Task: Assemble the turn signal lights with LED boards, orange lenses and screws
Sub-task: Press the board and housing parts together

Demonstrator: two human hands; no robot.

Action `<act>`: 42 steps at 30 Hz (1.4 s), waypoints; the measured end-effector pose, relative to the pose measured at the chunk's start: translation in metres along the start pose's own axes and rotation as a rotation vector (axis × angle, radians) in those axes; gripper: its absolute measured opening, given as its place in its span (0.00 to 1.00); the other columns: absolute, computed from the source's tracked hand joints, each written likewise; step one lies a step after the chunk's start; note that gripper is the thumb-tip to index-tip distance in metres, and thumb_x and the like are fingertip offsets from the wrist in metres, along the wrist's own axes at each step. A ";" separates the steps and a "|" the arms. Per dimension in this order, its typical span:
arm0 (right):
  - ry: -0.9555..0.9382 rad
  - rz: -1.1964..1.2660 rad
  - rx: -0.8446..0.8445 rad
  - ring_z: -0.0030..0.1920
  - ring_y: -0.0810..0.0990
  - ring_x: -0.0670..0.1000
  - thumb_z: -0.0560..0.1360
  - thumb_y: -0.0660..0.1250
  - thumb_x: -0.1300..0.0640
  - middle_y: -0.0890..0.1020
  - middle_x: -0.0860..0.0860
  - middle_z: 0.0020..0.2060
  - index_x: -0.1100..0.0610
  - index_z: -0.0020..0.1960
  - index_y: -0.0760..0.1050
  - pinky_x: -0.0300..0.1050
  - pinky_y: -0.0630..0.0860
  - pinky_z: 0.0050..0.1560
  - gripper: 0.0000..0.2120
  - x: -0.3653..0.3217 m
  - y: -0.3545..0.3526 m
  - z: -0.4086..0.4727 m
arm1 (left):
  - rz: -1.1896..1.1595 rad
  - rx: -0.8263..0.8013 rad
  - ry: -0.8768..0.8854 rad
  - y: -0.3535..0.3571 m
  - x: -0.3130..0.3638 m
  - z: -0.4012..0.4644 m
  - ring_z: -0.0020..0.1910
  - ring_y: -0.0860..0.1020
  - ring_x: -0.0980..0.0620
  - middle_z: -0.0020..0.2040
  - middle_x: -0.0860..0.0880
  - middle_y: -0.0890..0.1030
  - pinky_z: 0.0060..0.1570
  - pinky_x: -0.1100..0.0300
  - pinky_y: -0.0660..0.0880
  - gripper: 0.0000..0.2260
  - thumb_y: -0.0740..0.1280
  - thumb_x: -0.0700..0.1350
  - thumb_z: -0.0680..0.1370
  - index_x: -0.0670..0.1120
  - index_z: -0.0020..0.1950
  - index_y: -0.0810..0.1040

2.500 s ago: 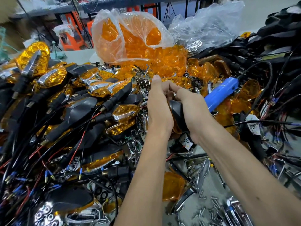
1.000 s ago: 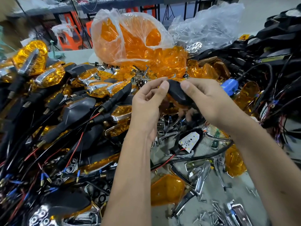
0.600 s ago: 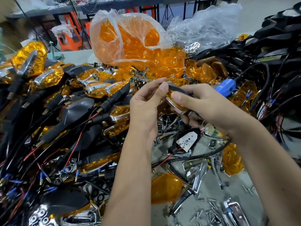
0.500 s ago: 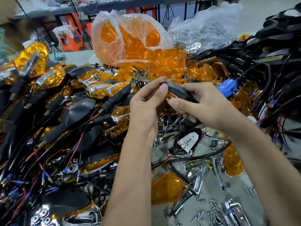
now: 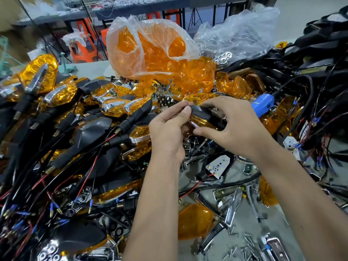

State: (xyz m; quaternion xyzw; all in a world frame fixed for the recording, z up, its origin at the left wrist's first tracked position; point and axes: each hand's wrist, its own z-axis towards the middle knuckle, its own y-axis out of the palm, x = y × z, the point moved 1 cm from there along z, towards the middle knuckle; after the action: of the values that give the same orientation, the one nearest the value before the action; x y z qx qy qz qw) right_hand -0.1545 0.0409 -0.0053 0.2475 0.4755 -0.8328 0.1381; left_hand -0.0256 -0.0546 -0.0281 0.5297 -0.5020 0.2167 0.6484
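Observation:
Both hands hold one turn signal light (image 5: pixel 204 117) above the bench, a black housing with an orange lens on its underside. My left hand (image 5: pixel 169 129) pinches its left tip between thumb and fingers. My right hand (image 5: pixel 231 125) grips the housing from the right, thumb under the lens. Below them a white LED board (image 5: pixel 218 164) with red and black wires lies in a black housing. A loose orange lens (image 5: pixel 194 221) lies near the front, with several small screws (image 5: pixel 243 245) scattered to its right.
A pile of assembled signal lights (image 5: pixel 79 132) with black and red wires fills the left. A plastic bag of orange lenses (image 5: pixel 150 49) stands at the back. A blue electric screwdriver (image 5: pixel 262 104) lies behind my right hand. Black wire bundles (image 5: pixel 320 87) crowd the right; chrome trims (image 5: pixel 233 206) lie near the front.
The hands lifted the light up off the bench and turned it over between them. The blue screwdriver, earlier right behind the right hand, now lies further clear of it.

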 end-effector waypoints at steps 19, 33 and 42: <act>0.333 0.874 -0.188 0.36 0.77 0.52 0.74 0.71 0.45 0.80 0.59 0.38 0.67 0.55 0.82 0.40 0.75 0.35 0.25 -0.001 -0.008 0.002 | -0.052 -0.203 0.062 0.012 -0.001 -0.009 0.33 0.81 0.48 0.41 0.43 0.84 0.31 0.55 0.79 0.10 0.73 0.42 0.74 0.37 0.50 0.81; 0.173 0.240 0.194 0.45 0.84 0.51 0.71 0.79 0.47 0.87 0.48 0.43 0.51 0.56 0.86 0.49 0.82 0.49 0.16 -0.024 0.000 0.007 | -0.249 -0.255 -0.093 0.027 -0.001 -0.014 0.54 0.79 0.44 0.57 0.42 0.80 0.58 0.51 0.77 0.18 0.64 0.54 0.83 0.43 0.66 0.80; -0.004 -0.124 -0.174 0.55 0.77 0.54 0.71 0.78 0.49 0.76 0.55 0.56 0.53 0.68 0.78 0.48 0.74 0.60 0.27 -0.051 -0.018 0.002 | -0.204 -0.063 -0.231 0.020 0.004 -0.009 0.54 0.85 0.40 0.59 0.39 0.84 0.45 0.49 0.84 0.25 0.69 0.53 0.82 0.39 0.73 0.73</act>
State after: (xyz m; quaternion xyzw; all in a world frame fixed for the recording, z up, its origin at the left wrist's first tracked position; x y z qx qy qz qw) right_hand -0.1209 0.0477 0.0362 0.2028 0.5602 -0.7958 0.1081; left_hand -0.0367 -0.0405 -0.0149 0.5788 -0.5235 0.0717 0.6211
